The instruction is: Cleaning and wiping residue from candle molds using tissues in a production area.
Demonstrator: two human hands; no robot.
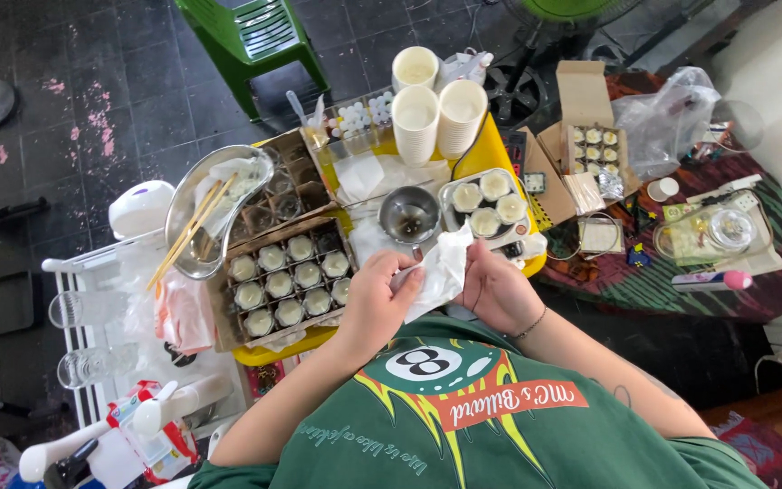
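1. Tissue (443, 270): white, crumpled, held between both hands just above the person's chest, at the near edge of the yellow tray (496, 149). Its long axis runs from lower left up to upper right, toward the small metal tray (446, 193).
2. Left hand (375, 303): fingers curled, closed on the tissue's lower left part.
3. Right hand (498, 290): fingers closed, pinching the tissue's right edge; both hands touch it, neither nearer.
4. Metal cup (409, 215): round, empty as far as shows, just beyond the tissue.
5. Small metal tray: four filled jars, right of the cup.
6. Divided box (225, 317): brown card, rows of filled jars, just left of the left hand.
7. Metal dish (194, 258): kidney-shaped, with wooden sticks (187, 234), left of the box.
8. Paper cups (416, 122): white stacks at the yellow tray's far end.
9. Open carton (587, 95): brown, flap raised, small jars inside, well to the right.
10. Clear bag (667, 122): crumpled, beside the carton.
11. Green chair (251, 41): far left, on dark tiles.
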